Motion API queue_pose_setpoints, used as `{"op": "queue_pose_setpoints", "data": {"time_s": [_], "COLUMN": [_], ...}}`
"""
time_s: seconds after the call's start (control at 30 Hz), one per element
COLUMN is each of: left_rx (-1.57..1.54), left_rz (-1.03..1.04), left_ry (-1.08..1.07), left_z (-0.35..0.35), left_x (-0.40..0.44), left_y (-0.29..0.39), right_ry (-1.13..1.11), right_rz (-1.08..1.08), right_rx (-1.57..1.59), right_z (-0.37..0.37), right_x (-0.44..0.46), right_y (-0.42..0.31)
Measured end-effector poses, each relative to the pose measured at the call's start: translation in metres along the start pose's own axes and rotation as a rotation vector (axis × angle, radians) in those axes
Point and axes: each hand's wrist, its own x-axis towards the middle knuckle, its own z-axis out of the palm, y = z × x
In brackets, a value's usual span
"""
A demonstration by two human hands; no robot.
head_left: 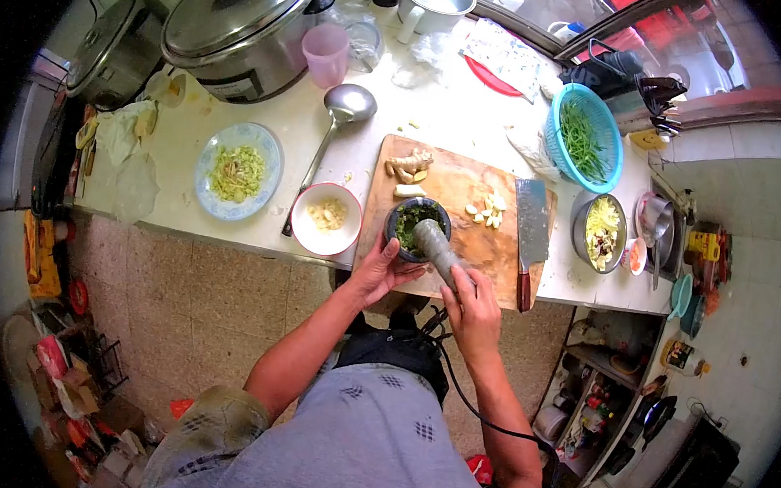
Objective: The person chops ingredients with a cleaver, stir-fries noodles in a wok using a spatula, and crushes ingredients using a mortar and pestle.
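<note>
A dark stone mortar [391, 217] stands on the wooden cutting board [488, 255] near its front edge, with chopped dark green leaves [407, 227] inside. My left hand [378, 274] cups the mortar's near left side. In my right hand [474, 313] is a grey stone pestle [438, 248], tilted, its thick end down in the mortar among the leaves. Behind the mortar lie a piece of ginger [408, 165] and a pale cut piece [409, 191]. Peeled garlic cloves [486, 212] are to its right, and a cleaver [531, 230] rests along the board's right side.
Left of the board are a white bowl [297, 229] of minced garlic, a ladle [350, 104] and a plate [272, 183] of shredded vegetable. On the right stand a blue basket [616, 159] of greens and a metal bowl [579, 233]. A large steel cooker [242, 34] sits at the back left.
</note>
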Motion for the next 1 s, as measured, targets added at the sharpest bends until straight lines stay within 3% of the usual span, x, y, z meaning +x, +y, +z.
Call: {"op": "queue_pose_setpoints", "data": {"time_s": [0.07, 0.13, 0.2, 0.6, 0.73, 0.87, 1.0], "left_rx": [-0.008, -0.013, -0.008, -0.029, -0.018, -0.009, -0.008], "left_rz": [0.012, 0.016, 0.066, 0.048, 0.038, 0.046, 0.05], "left_ry": [0.004, 0.004, 0.036, 0.083, 0.086, 0.087, 0.099], "left_z": [0.004, 0.008, 0.011, 0.016, 0.015, 0.016, 0.015], "left_x": [-0.001, -0.003, -0.003, -0.002, -0.002, -0.003, -0.002], "left_y": [0.002, 0.002, 0.001, 0.007, 0.008, 0.009, 0.007], "right_ry": [0.01, -0.171, -0.202, -0.389, -0.208, -0.228, -0.283], "right_rz": [0.045, 0.08, 0.067, -0.251, -0.266, -0.26, -0.108], "right_rx": [0.05, -0.067, -0.075, -0.5, -0.407, -0.414, -0.223], "right_z": [0.002, -0.001, -0.006, -0.062, -0.049, -0.038, -0.05], "right_x": [0.007, 0.013, 0.016, 0.031, 0.034, 0.039, 0.029], "right_y": [-0.005, -0.012, -0.014, 0.003, 0.001, -0.007, 0.004]}}
